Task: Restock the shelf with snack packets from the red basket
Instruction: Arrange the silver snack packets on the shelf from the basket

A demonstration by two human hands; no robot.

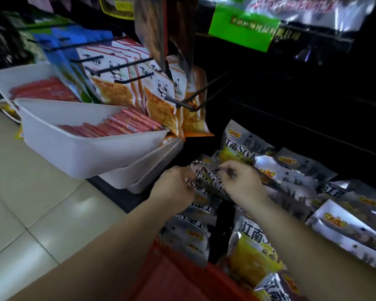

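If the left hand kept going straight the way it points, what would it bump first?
Probably the standing yellow packet, just past the silver packet that the left hand pinches; depth is hard to judge.

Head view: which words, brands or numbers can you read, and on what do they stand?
"江南Styl", the end hidden: shelf packet.
"江南": basket packet.
Too blurred to read: green sign, panda packets, held packet.
No numbers are readable.
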